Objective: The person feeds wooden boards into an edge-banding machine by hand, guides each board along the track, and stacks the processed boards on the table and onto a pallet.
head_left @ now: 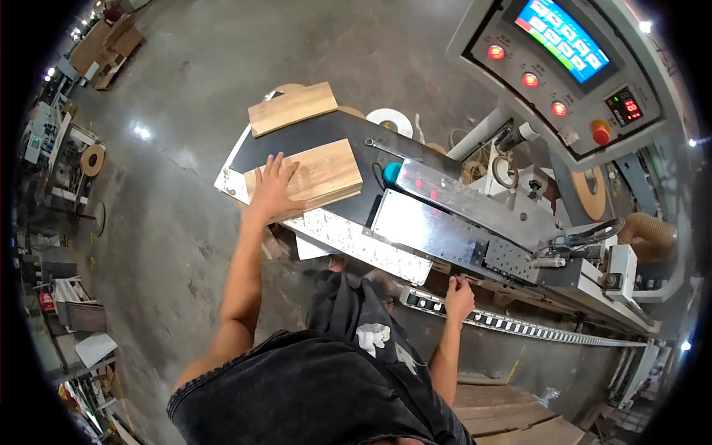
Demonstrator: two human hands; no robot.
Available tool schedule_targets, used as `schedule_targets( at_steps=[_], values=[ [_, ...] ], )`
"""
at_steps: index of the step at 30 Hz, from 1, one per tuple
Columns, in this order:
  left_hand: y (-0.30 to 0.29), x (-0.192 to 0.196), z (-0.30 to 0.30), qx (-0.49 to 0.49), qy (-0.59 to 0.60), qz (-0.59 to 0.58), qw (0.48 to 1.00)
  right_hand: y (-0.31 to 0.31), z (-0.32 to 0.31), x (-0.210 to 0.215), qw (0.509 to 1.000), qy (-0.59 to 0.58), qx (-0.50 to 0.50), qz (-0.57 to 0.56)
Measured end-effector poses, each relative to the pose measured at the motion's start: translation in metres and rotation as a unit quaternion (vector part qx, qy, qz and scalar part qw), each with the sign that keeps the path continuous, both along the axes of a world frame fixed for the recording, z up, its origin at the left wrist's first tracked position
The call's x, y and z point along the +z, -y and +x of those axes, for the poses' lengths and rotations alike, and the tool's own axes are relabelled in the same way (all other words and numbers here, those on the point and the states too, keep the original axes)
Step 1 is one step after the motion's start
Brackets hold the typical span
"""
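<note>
The left hand (273,191) is spread wide, palm down over the left end of a stack of wooden boards (326,169) on the dark table (350,127), its arm reaching forward. The right hand (460,300) is curled with fingertips drawn together at the near edge of the machine (426,226), forearm angled up; whether it grips anything, I cannot tell.
</note>
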State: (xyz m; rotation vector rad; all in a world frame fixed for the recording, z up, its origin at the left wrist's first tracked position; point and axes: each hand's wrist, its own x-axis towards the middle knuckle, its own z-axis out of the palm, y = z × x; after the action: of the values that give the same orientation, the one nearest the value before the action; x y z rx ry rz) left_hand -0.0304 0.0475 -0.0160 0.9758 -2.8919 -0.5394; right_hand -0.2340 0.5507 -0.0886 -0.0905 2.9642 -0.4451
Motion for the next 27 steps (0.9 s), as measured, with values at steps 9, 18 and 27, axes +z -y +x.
schedule_targets(
  at_steps=[9, 18, 27],
  values=[
    [0.028, 0.005, -0.002, -0.071, 0.000, -0.006, 0.997, 0.006, -0.001, -0.001, 0.998, -0.010, -0.045, 0.031],
    [0.017, 0.052, -0.040, -0.155, -0.035, 0.013, 0.987, 0.003, -0.001, -0.002, 0.996, -0.016, -0.088, 0.019],
    [-0.134, 0.005, -0.118, -0.356, -0.093, -0.028, 0.929, 0.013, 0.005, 0.007, 0.991, -0.081, -0.103, -0.030]
  ],
)
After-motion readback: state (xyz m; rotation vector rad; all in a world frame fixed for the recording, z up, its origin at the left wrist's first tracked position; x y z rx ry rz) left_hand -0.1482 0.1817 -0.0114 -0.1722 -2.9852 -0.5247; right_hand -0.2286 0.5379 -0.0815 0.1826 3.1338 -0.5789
